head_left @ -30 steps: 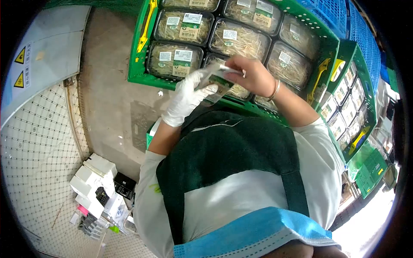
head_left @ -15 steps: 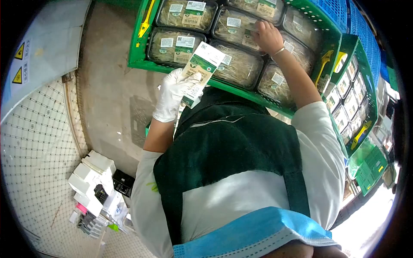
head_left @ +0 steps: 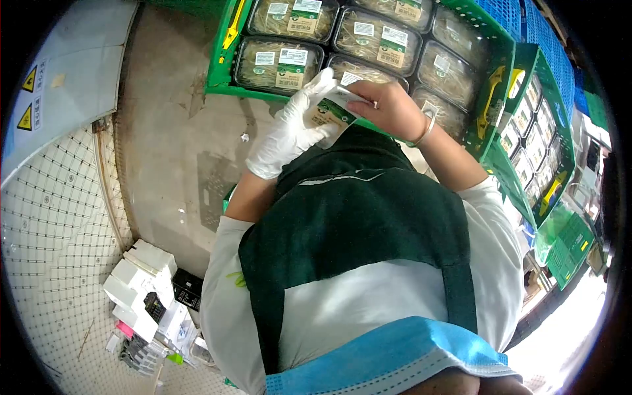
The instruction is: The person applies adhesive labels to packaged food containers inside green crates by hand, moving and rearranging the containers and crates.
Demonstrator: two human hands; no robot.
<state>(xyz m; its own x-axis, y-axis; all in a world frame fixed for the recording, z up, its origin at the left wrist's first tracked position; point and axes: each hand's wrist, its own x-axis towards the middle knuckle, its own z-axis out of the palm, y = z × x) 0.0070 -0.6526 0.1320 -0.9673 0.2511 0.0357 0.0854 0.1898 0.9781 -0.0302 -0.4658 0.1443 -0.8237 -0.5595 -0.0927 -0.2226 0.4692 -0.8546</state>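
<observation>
My left hand [head_left: 286,131], in a white glove, grips a strip of green, white and kraft-brown labels [head_left: 330,116]. Bare and wearing a bracelet, my right hand [head_left: 394,110] pinches the upper right end of the labels between thumb and fingers. Both hands are just in front of a green crate [head_left: 257,93]. Black trays under clear film fill the crate, packed with pale, thin strands like sprouts. One tray [head_left: 377,41] behind my right hand bears a white sticker and a green-brown label. The front middle tray [head_left: 359,68] is partly hidden by my hands.
A second green crate [head_left: 561,155] of similar trays stands at the right, with blue crates [head_left: 553,66] behind. Yellow clips sit on the crate ends. White boxes [head_left: 138,283] and a black device [head_left: 187,288] lie at lower left. A panel with warning signs [head_left: 25,120] is at far left.
My right hand has come back from the middle tray to the labels at my left hand. That tray's green-brown label is now uncovered. My left hand has moved slightly right and turned the labels.
</observation>
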